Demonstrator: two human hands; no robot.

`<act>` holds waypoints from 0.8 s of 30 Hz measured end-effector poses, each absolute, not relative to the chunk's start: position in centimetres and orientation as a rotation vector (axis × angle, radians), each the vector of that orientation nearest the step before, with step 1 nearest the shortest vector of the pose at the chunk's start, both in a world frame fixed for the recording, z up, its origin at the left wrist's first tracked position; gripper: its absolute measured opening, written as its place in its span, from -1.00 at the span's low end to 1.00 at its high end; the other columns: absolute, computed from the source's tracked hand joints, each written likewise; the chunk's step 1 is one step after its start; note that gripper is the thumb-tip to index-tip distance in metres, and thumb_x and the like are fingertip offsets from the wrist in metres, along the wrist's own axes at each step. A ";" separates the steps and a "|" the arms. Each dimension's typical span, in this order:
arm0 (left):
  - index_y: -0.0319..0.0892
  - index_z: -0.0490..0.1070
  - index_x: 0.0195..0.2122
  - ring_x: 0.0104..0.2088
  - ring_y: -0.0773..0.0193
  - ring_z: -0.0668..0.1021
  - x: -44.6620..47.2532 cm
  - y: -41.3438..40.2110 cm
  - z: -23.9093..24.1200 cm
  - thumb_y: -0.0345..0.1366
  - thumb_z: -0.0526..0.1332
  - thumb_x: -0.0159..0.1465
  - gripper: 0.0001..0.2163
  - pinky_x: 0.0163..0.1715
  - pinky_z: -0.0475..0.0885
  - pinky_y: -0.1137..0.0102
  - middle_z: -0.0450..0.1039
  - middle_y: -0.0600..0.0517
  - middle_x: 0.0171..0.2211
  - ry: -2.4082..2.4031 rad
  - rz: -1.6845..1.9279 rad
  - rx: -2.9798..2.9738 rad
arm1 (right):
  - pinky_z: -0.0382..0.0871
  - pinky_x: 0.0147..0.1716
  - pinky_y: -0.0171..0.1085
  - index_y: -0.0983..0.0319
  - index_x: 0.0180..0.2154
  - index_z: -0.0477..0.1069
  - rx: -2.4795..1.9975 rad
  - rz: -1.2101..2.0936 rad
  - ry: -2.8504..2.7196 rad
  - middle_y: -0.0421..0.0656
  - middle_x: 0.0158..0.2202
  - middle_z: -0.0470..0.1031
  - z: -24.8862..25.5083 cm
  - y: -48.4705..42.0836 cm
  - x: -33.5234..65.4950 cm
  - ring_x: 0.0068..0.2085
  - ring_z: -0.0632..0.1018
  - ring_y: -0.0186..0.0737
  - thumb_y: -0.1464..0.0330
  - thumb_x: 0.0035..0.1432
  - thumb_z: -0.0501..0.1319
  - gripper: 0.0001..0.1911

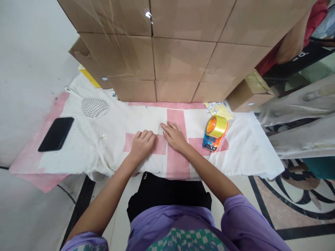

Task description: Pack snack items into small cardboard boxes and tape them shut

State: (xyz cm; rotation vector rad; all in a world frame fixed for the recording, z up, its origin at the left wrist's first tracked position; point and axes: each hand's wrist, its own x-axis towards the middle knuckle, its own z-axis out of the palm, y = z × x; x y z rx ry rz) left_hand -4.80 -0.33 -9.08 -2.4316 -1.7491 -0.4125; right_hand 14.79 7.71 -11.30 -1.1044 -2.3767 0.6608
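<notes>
Both of my hands rest on the cloth-covered table, close together near its front edge. My left hand (143, 142) is closed, its fingers curled under with the knuckles up; whatever may be in them is hidden. My right hand (175, 136) lies flatter, fingers stretched out and pointing to the left. Under its fingertips is a small, clear, shiny piece that looks like plastic film (160, 130), between the two hands. Its far side is hard to make out against the cloth. To the right stands an orange and blue tape dispenser (210, 143) with a yellowish tape roll (221, 126).
Stacked brown cardboard boxes (174, 62) wall off the table's back. A black phone (56, 134) and a white perforated paddle (94, 108) lie left. A yellow packet (222, 111) and a small carton (250, 92) sit back right. Another person's arm (294, 40) shows upper right.
</notes>
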 end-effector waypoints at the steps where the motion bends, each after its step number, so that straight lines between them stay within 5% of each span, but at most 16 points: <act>1: -0.15 0.51 -0.26 -0.23 0.04 0.43 -4.8 -0.2 -9.0 -0.38 -0.03 0.48 -0.68 -0.24 0.18 0.16 0.48 -0.15 -0.30 -1.747 -0.423 -2.425 | 0.05 0.41 0.17 0.16 0.34 0.34 -1.077 0.641 -2.371 -0.09 0.35 0.40 -11.2 7.6 14.9 0.40 0.27 0.07 0.27 0.48 -0.01 -0.51; 8: -0.17 0.49 -0.25 -0.16 0.01 0.49 -4.5 0.2 -9.2 -0.34 0.02 0.46 -0.75 -0.17 0.24 0.13 0.51 -0.16 -0.25 -1.854 -0.397 -2.551 | 0.29 0.23 0.11 0.13 0.13 0.52 -1.017 0.543 -2.382 -0.06 0.18 0.55 -10.1 7.2 14.5 0.18 0.46 0.04 0.33 0.40 0.12 -0.65; 14: -0.21 0.47 -0.21 -0.14 -0.03 0.52 -4.5 1.2 -10.7 -0.32 0.07 0.43 -0.80 -0.16 0.32 0.11 0.52 -0.19 -0.21 -2.026 -0.523 -2.487 | 0.38 0.18 0.06 0.19 -0.03 0.56 -0.867 0.436 -2.483 -0.01 0.11 0.54 -4.1 11.9 6.4 0.11 0.52 0.05 0.39 0.36 0.12 -0.73; 19: -0.22 0.49 -0.19 -0.11 -0.04 0.54 -4.5 1.4 -11.4 -0.33 0.09 0.43 -0.81 -0.15 0.39 0.11 0.53 -0.22 -0.20 -1.997 -0.632 -2.568 | 0.37 0.28 -0.11 0.25 0.22 0.37 -0.752 0.621 -2.454 -0.05 0.44 0.17 1.0 18.8 -10.4 0.30 0.41 -0.07 0.46 0.34 0.17 -0.56; 24: -0.20 0.52 -0.13 -0.10 -0.04 0.56 -4.6 1.6 -12.0 -0.36 0.10 0.40 -0.80 -0.13 0.45 0.08 0.56 -0.27 -0.16 -1.921 -0.685 -2.684 | 0.30 0.35 0.00 0.37 0.47 -0.13 -1.000 0.808 -2.341 0.08 0.56 -0.33 3.7 24.6 -24.5 0.43 0.23 0.10 0.53 0.28 0.26 -0.12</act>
